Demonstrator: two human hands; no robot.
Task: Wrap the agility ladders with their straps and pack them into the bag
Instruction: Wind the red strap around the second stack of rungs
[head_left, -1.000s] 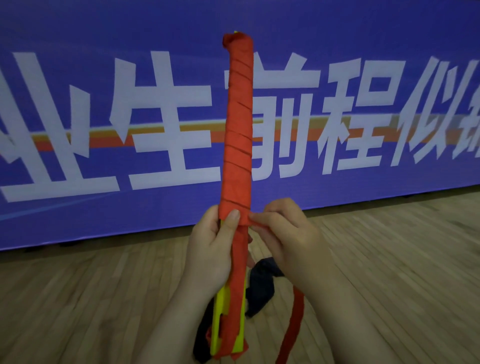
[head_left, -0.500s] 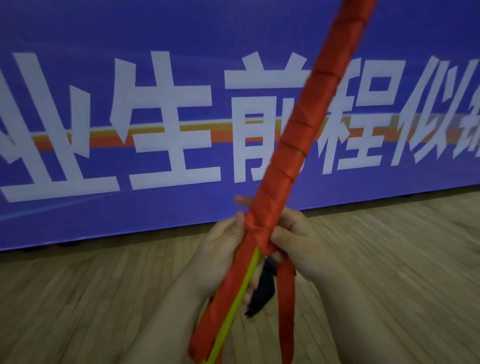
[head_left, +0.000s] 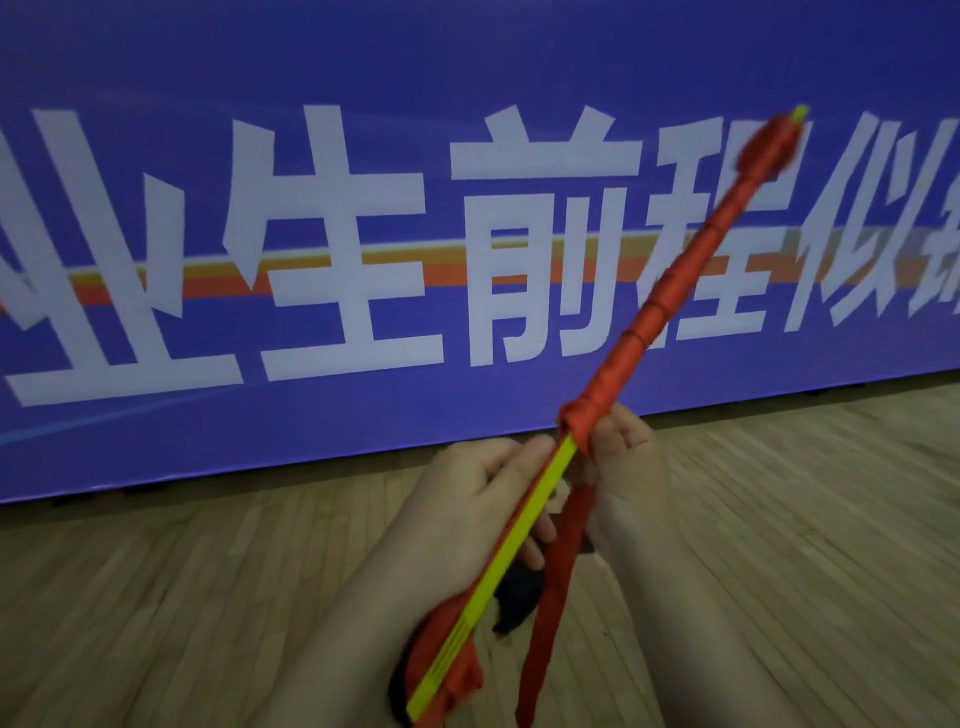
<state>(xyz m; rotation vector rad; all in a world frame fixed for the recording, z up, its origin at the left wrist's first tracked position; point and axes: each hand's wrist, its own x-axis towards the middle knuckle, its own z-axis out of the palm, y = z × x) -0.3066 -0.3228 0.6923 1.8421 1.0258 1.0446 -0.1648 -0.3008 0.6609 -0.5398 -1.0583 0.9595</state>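
Hands: left (head_left: 483, 499) gripping tilted ladder bundle (head_left: 540, 509), right (head_left: 623, 467) pinching red strap (head_left: 558, 566).

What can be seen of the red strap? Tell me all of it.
The red strap looks like flat woven cloth. It is wound in tight spiral turns around the upper part of the yellow ladder bundle, which tilts up to the right. The right hand pinches the lowest turn; below it a loose tail hangs down. The left hand holds the bundle's bare lower part.
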